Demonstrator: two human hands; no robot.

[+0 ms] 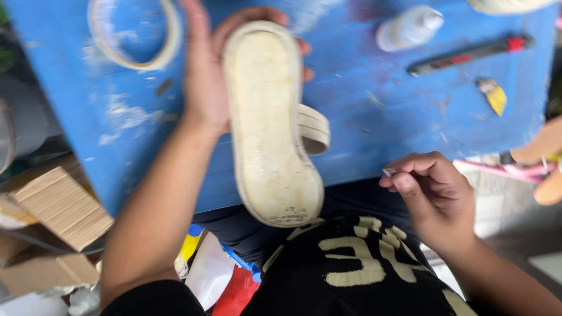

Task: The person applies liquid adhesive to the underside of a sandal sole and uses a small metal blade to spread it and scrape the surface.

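My left hand (pixel 205 76) grips a cream sandal (pixel 269 123) from behind, its pale sole turned up toward me and a strap sticking out on its right side. The sandal hangs over the front edge of a blue worktable (pixel 374 117). My right hand (pixel 433 193) is below the table edge, to the right of the sandal, with thumb and forefinger pinched on a tiny pale bit (pixel 389 172). The two hands are apart.
On the table lie a ring of cream strip (pixel 134 35) at the back left, a white glue bottle (pixel 408 27), a black and red utility knife (pixel 471 54) and a small yellow piece (pixel 493 95). Cardboard boxes (pixel 58 199) stand at the left. Someone's foot in a pink sandal (pixel 541 164) shows at the right edge.
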